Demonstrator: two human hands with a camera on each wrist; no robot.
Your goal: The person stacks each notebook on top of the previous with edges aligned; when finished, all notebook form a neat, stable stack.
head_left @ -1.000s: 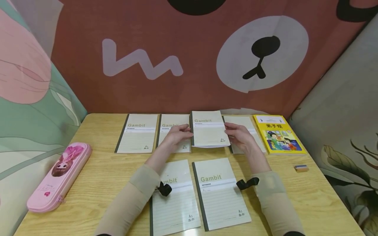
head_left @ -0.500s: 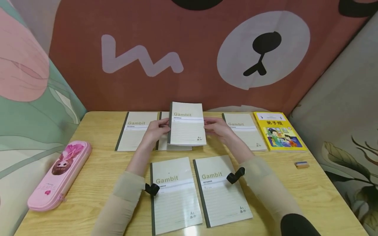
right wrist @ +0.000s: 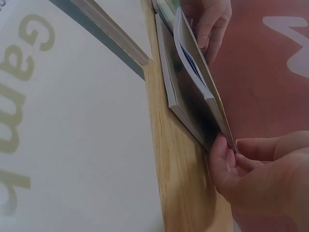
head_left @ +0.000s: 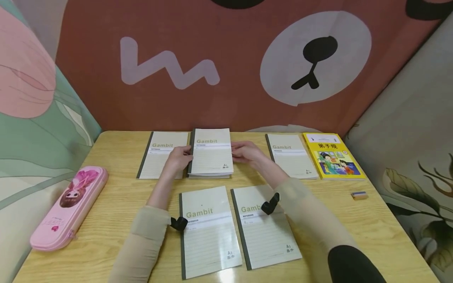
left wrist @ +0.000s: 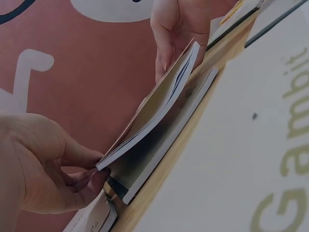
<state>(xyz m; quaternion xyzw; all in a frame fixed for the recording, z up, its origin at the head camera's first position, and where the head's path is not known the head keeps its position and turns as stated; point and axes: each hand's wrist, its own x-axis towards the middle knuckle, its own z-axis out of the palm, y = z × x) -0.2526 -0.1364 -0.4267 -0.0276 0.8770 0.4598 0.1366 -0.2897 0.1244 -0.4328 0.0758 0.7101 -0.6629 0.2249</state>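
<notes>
Both hands grip a pale "Gambit" notebook (head_left: 211,155) with a dark spine by its opposite side edges. My left hand (head_left: 178,159) pinches the spine side, thumb and fingers on either face. On the other edge, my right hand (head_left: 247,151) pinches the cover and pages. Directly beneath lies a second notebook (left wrist: 164,135), mostly covered by the held one in the head view. Both wrist views show a wedge of space between the two, the held one tilted above the lower one and its pages slightly fanned.
Matching notebooks lie at back left (head_left: 161,161), back right (head_left: 291,157), front centre (head_left: 210,239) and front right (head_left: 269,236). A yellow picture book (head_left: 332,157) sits at the far right, with a small eraser-like block (head_left: 359,195) nearer. A pink pencil case (head_left: 70,208) lies left. A printed wall backs the table.
Both hands have carried the held notebook leftward, from the gap beside the back-right notebook to over the second one in the back row, and lowered it there.
</notes>
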